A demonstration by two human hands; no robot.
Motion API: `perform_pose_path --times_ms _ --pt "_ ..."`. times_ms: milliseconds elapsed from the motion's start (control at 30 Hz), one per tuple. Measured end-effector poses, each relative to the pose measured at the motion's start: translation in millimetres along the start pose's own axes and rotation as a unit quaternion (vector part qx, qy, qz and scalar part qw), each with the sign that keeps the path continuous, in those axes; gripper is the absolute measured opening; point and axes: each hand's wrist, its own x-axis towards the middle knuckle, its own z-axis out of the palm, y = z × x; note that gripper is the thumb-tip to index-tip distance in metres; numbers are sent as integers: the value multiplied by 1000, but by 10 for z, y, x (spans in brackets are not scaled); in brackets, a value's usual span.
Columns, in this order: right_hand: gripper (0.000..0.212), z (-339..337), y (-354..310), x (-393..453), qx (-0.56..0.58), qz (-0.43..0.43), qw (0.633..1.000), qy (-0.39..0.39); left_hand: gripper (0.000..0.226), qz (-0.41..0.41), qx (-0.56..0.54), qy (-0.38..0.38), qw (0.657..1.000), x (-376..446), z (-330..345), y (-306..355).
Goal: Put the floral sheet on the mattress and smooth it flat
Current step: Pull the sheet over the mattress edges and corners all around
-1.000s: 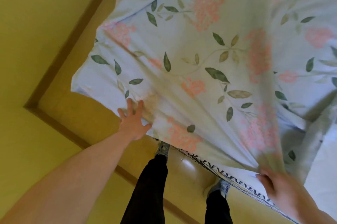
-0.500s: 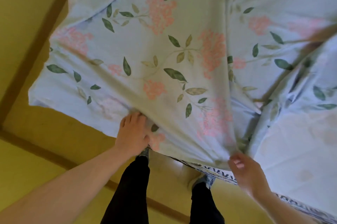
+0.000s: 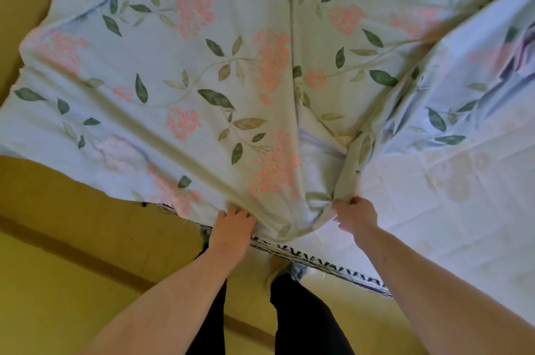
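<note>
Since the floral sheet [image 3: 202, 88] is thin, soft cotton-looking stuff, it'll probably bunch and drag rather than slide — it's draped over most of the mattress [image 3: 333, 263], with a big fold flipped back on the right. The left hand [image 3: 231, 227] has its fingers curled into the near hem, and the right hand [image 3: 354, 215] pinches the gathered ridge. Best grab is likely the hem edge, hands wide apart — not the middle.

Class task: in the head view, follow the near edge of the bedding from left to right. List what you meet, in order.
Bare floor → left hand gripping the floral sheet → bunched fold → right hand pinching the fold → patterned mattress edge.
</note>
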Motion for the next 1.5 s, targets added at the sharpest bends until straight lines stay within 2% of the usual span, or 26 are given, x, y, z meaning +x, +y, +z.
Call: perform_pose_path --times_ms 33,67,133,233,300,400,467,533,567,600,667,733,833,933,1000,1100,1200,1300,1433,1500 --pt "10 -34 -2 -20 25 -10 1000 4 32 5 9 1 1000 3 9 7" --pt "8 -72 48 -16 53 -21 998 19 33 12 13 8 1000 -11 12 9" --pt "12 -167 190 -40 79 -42 995 50 40 29 5 20 999 -47 -6 -2" --pt "17 -276 547 -165 60 -61 995 59 39 63 4 -12 998 -182 27 43" --pt "17 -277 751 -207 35 -39 998 36 36 69 11 -40 997 -239 63 32" --pt "16 -233 957 -159 18 54 998 -22 34 74 29 -80 994 -198 53 -26" --pt "20 -248 986 -144 -4 80 997 -13 32 85 50 -108 989 -124 -17 -6" --pt "20 -325 876 -220 -75 15 996 52 27 101 74 -132 983 -59 -148 65" --pt "22 -368 792 -268 -96 -47 990 94 24 110 72 -135 982 -28 -223 111" --pt "33 -399 718 -287 -109 -126 978 126 22 122 57 -128 983 8 -286 156" --pt "56 -480 547 -240 -167 -277 934 154 21 151 2 -85 985 104 -390 268" --pt "66 -509 429 -98 -294 -354 880 118 21 164 -57 -51 984 150 -450 364" --pt "59 -648 259 95 -462 -327 819 89 30 178 -108 -43 977 264 -485 522" --pt "45 -868 233 301 -533 -263 795 117 42 196 -83 -62 975 329 -457 722" --pt "28 -985 290 419 -551 -268 780 127 47 198 -47 -58 977 348 -410 835" --pt "7 -1106 463 526 -473 -345 800 133 45 178 -34 -4 983 396 -352 1040" --pt "19 -1251 640 494 -408 -424 794 152 23 172 -20 49 984 425 -315 1250" --pt "34 -1505 807 467 -438 -450 769 123 22 175 -33 50 983 425 -278 1391" --pt "52 -1840 907 514 -474 -386 791 8 30 158 -8 10 987 396 -255 1613" --pt "60 -1865 905 574 -503 -376 778 -3 31 142 17 -17 990 405 -263 1634"
